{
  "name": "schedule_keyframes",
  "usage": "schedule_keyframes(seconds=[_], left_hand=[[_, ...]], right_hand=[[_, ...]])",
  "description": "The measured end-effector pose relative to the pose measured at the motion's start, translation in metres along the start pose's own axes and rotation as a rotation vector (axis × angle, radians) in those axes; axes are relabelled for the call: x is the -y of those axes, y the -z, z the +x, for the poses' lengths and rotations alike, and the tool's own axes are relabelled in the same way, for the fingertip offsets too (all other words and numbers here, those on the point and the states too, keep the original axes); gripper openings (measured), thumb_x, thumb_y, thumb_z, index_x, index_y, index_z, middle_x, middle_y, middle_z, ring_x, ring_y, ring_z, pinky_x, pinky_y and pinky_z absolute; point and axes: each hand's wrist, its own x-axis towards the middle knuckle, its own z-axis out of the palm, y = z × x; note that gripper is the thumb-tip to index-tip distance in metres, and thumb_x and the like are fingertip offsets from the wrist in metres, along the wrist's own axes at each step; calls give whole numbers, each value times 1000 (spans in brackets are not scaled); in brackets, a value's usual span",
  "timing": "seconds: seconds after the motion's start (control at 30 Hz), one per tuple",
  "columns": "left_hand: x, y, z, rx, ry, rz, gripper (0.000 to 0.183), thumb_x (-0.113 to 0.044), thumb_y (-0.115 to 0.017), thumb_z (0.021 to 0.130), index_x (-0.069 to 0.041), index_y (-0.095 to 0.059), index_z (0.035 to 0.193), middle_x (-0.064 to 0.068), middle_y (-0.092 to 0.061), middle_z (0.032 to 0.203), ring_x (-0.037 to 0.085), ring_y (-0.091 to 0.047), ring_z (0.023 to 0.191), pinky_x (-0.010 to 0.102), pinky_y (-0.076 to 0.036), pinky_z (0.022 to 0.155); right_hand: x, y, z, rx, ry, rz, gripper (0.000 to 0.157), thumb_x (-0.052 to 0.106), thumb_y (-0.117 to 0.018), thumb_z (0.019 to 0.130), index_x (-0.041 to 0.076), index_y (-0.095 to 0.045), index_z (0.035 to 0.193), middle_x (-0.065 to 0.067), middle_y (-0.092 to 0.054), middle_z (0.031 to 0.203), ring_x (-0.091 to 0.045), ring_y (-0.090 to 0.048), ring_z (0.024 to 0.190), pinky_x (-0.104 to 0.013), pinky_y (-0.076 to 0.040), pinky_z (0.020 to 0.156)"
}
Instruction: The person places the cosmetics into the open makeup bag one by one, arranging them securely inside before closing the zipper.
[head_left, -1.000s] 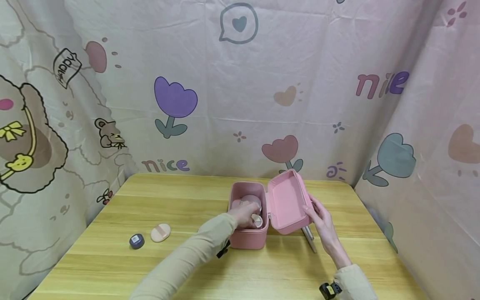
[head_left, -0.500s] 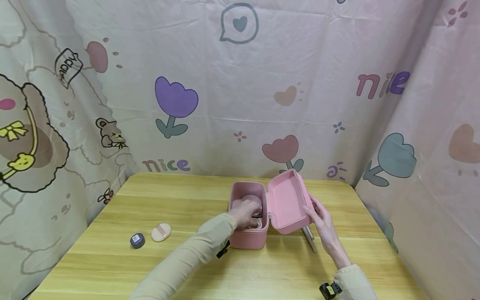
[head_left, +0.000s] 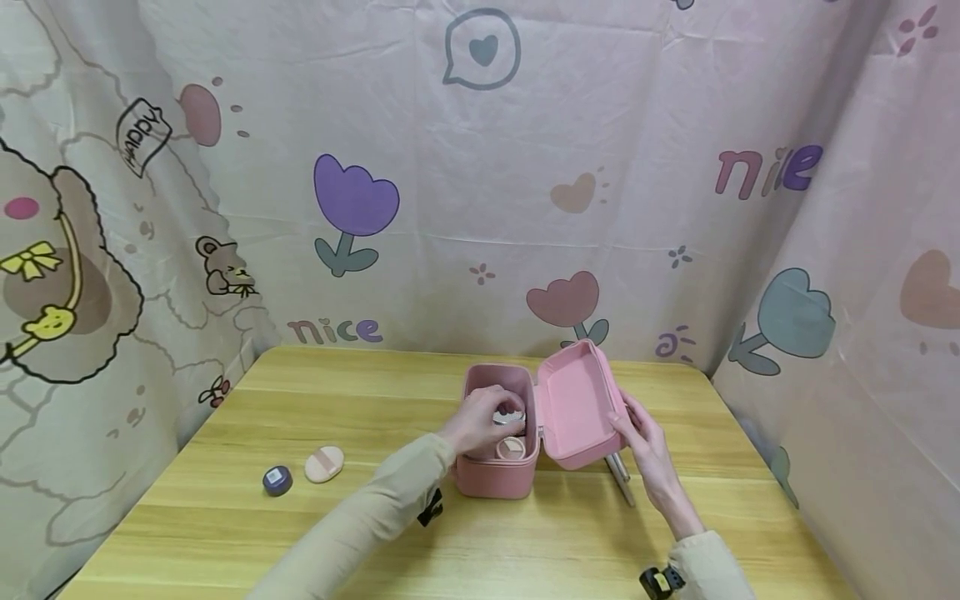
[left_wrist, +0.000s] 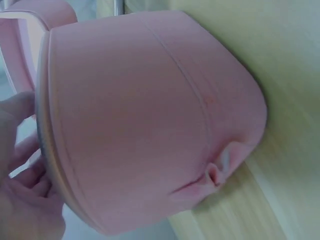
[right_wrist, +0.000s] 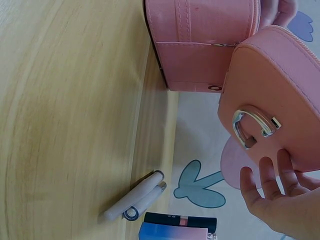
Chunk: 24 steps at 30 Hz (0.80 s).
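A pink cosmetic case (head_left: 496,481) stands on the table with its lid (head_left: 576,400) swung out to the right. My left hand (head_left: 480,419) is inside the case, its thumb and fingers curled at a small round pale item (head_left: 509,415). Just in front of these fingers a round cream compact (head_left: 512,449) lies in the case. The left wrist view has the case's pink side (left_wrist: 130,120), with the hand (left_wrist: 27,185) at its rim. My right hand (head_left: 647,446) holds the lid's outer edge, thumb inside; its fingers (right_wrist: 270,180) lie against the outside near the handle (right_wrist: 255,127).
Left of the case, a dark round jar (head_left: 277,480) and a cream powder puff (head_left: 324,464) lie on the wooden table (head_left: 360,392). Slim silvery tubes (head_left: 620,479) lie under the lid. A blue-pink tube (right_wrist: 172,231) and a black tube (right_wrist: 180,220) show in the right wrist view.
My left hand has let go of the cream compact in the case and shifted slightly back and up to the round pale item. The right hand and lid have stayed put.
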Motion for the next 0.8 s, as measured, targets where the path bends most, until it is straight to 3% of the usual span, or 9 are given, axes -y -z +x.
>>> schedule_keyframes(seconds=[0.17,0.33,0.47,0.6,0.8], left_hand=[[3,6,-13,-133,48,-92,20,-17,-72,90,-2,-69,104,14,-69,99,26,-64,91,39,-57,83],[7,15,-26,-221,73,-103,21,-15,-74,88,-5,-67,105,14,-68,101,21,-62,93,31,-55,83],[12,24,-35,-278,62,-115,23,-13,-76,87,-5,-67,106,14,-68,103,24,-63,95,40,-57,85],[19,33,-43,-334,24,-62,26,-15,-79,85,-7,-67,107,10,-69,104,23,-63,96,39,-57,87],[43,44,-54,-445,-143,107,45,-17,-86,74,-4,-62,110,7,-66,100,20,-59,90,36,-54,79]], right_hand=[[0,0,0,5,1,-1,56,21,-48,105,2,-31,156,-26,-43,153,11,-55,110,-6,-46,92],[0,0,0,7,5,-3,57,20,-47,106,2,-31,156,-27,-43,153,11,-55,110,-6,-46,92],[0,0,0,5,7,-1,57,21,-47,106,2,-31,156,-27,-43,153,11,-55,110,-6,-46,92],[0,0,0,4,6,1,57,21,-48,106,2,-31,156,-27,-43,153,11,-55,110,-6,-46,92],[-1,0,0,4,2,3,56,21,-47,106,3,-31,156,-26,-43,153,11,-56,110,-6,-46,92]])
